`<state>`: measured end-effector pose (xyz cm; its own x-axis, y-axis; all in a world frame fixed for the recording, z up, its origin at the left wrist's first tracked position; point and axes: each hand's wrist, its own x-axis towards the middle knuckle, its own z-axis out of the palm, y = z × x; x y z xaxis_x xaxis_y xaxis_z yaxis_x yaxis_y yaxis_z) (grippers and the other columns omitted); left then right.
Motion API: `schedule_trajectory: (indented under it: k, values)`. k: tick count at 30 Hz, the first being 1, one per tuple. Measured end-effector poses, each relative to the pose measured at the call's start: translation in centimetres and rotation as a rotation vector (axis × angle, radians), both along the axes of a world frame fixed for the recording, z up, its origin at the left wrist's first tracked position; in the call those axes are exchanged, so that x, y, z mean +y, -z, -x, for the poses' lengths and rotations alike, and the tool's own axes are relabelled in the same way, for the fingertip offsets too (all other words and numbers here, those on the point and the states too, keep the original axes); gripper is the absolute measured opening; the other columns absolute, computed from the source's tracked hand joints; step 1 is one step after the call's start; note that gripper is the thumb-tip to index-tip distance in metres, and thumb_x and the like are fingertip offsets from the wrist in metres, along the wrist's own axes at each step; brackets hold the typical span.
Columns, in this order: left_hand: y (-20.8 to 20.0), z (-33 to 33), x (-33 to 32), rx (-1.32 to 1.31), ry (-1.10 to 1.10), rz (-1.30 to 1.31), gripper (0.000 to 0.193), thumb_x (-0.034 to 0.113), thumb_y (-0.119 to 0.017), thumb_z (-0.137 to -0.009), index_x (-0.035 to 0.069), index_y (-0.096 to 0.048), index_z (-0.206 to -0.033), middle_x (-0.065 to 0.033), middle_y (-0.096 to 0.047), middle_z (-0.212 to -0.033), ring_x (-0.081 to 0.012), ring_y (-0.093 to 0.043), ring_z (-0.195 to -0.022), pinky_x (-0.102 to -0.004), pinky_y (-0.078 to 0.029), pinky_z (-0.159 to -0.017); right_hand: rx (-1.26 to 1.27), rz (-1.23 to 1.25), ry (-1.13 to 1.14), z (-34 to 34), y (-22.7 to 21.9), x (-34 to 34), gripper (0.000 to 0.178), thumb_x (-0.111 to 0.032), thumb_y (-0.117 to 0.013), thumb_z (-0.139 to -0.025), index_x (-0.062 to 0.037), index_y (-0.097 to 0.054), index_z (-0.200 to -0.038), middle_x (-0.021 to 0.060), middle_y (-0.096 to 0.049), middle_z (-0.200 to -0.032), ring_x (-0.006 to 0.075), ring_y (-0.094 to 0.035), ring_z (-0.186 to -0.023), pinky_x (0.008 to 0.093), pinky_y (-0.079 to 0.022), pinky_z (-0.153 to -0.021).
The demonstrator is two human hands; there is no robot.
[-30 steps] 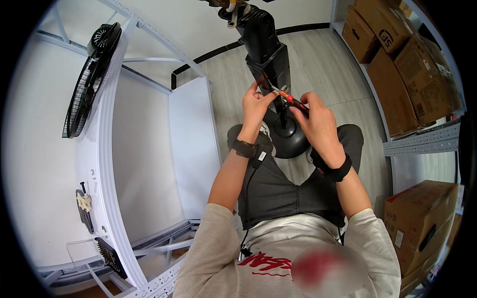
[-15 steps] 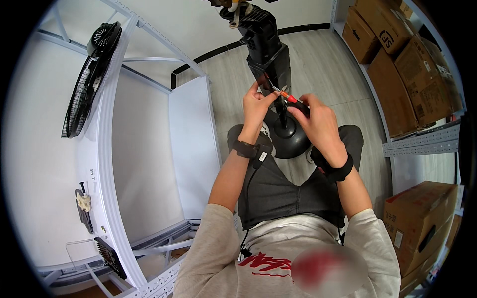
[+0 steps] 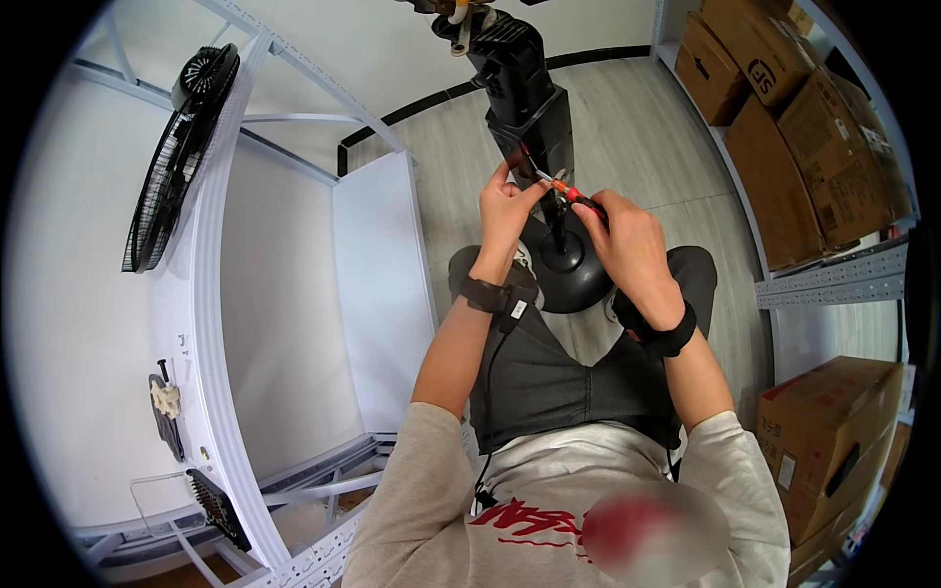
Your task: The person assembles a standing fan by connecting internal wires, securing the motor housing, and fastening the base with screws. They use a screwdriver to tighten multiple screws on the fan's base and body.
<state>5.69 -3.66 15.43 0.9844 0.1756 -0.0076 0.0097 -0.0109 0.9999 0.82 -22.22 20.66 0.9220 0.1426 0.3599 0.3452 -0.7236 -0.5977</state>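
Note:
A black pedestal fan body [image 3: 532, 118] stands between my knees on a round black base [image 3: 569, 279], its top partly stripped. My right hand [image 3: 625, 240] is wrapped round the handle of a red and black screwdriver [image 3: 582, 200]. The metal shaft points up and left, its tip against the lower part of the black housing. With thumb and fingers close together, my left hand [image 3: 510, 208] is at the front of the screwdriver beside the housing. Whether it grips the shaft or the housing is hard to see.
On the white shelf to the left are a fan grille with motor [image 3: 186, 147], a small cream-coloured part [image 3: 167, 398] and a dark rectangular part [image 3: 218, 508]. Cardboard boxes [image 3: 774, 167] fill the right-hand rack, with another box [image 3: 833, 441] below. A cable hangs from my left wrist strap [image 3: 502, 299].
The fingers of my right hand have shifted and turned slightly round the screwdriver handle. My left hand and the fan body stay where they were.

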Motion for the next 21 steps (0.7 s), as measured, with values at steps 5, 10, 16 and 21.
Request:
schedule_trajectory:
  k: [5,10,16,21]
  values:
    - [-0.1,0.0,-0.1,0.010,-0.005,0.002,0.056,0.007,-0.077,-0.083,-0.001,-0.056,-0.135,0.0117,-0.045,-0.057,0.0021,-0.036,-0.053,-0.0194,-0.023,-0.051,0.007,-0.044,0.006,0.1,-0.1,0.0,0.028,-0.028,-0.069,-0.092,-0.0015,-0.063,-0.091,0.0168,-0.066,-0.077,0.0377,-0.065,-0.067,0.0450,-0.049,-0.058]
    - [0.1,0.0,-0.2,0.018,-0.007,0.029,0.057,0.007,-0.077,-0.083,0.001,-0.055,-0.135,0.0114,-0.046,-0.057,0.0020,-0.036,-0.052,-0.0196,-0.023,-0.051,0.102,-0.126,0.030,0.6,-0.7,-0.6,0.025,-0.026,-0.072,-0.090,-0.0023,-0.064,-0.094,0.0151,-0.068,-0.077,0.0353,-0.066,-0.068,0.0424,-0.050,-0.060]
    - [0.7,0.9,-1.0,0.075,-0.015,0.174,0.054,0.008,-0.073,-0.086,0.004,-0.051,-0.135,0.0076,-0.050,-0.066,-0.0009,-0.042,-0.057,-0.0194,-0.029,-0.052,0.155,-0.146,0.077,1.7,-1.0,-2.2,0.025,-0.025,-0.073,-0.088,-0.0025,-0.066,-0.096,0.0143,-0.070,-0.079,0.0320,-0.067,-0.070,0.0404,-0.051,-0.063]
    - [3.2,1.7,2.0,0.279,-0.006,0.794,0.036,0.004,-0.061,-0.093,-0.001,-0.052,-0.128,-0.0042,-0.056,-0.087,-0.0115,-0.052,-0.075,-0.0235,-0.039,-0.060,0.168,-0.148,0.052,2.2,-0.9,-2.8,0.025,-0.025,-0.074,-0.087,-0.0027,-0.067,-0.096,0.0140,-0.070,-0.078,0.0306,-0.068,-0.069,0.0394,-0.051,-0.062]
